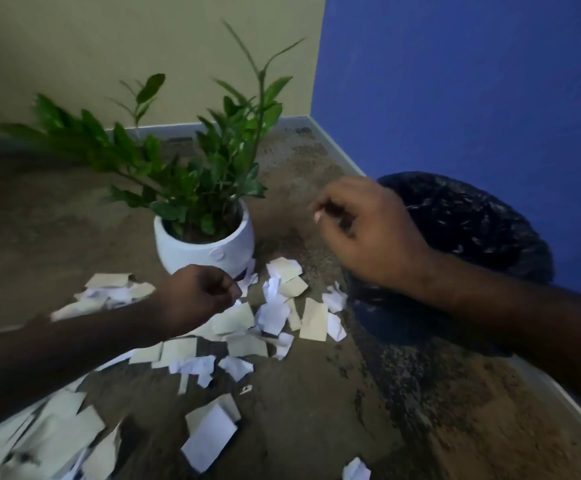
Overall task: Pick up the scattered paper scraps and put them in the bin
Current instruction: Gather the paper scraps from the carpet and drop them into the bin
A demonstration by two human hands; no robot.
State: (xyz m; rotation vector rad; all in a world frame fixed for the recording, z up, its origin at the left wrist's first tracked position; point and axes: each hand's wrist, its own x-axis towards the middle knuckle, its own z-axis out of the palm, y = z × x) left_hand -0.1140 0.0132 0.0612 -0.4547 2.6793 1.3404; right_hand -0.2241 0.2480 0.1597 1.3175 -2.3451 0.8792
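Note:
Several white and beige paper scraps [313, 320] lie scattered on the brown floor, from the plant pot down to the lower left corner. My left hand [197, 294] is low over the pile, its fingers pinched together on the top edge of a beige scrap [235, 317]. My right hand [365, 230] hovers, blurred, at the left rim of the black bin [472, 220], which stands against the blue wall with a dark liner. Its fingers are curled. A small pale spot shows at the fingertips; I cannot tell whether that is a scrap or a nail.
A leafy green plant in a white pot [206, 251] stands just behind the scraps, close to my left hand. A beige wall and a blue wall meet in the corner behind. A pale skirting board [559, 396] runs along the right.

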